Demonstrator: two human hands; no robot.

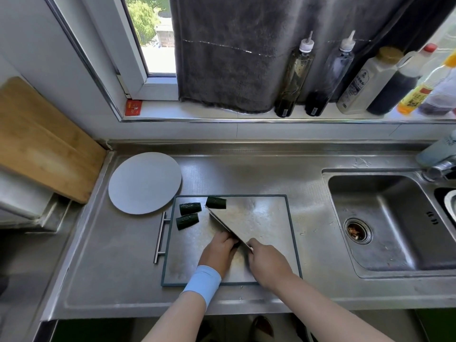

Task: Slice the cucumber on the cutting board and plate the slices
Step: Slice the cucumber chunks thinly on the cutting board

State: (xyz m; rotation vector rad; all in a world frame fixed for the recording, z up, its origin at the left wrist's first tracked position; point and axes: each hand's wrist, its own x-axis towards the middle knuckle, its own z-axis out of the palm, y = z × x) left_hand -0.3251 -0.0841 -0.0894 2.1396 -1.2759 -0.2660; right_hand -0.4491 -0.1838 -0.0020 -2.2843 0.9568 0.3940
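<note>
Three cucumber pieces (190, 208): far-left corner of cutting board (266, 218), well apart from your hands, long axes roughly left-right.
Left hand (218, 250): fingers curled over a dark piece (237, 243), mostly hidden, against the blade.
Right hand (266, 260): wrapped round the knife (222, 223) handle; blade runs diagonally far-left.
Plate (145, 183): on worktop (118, 267), just past that corner; your left hand is nearer.
</note>
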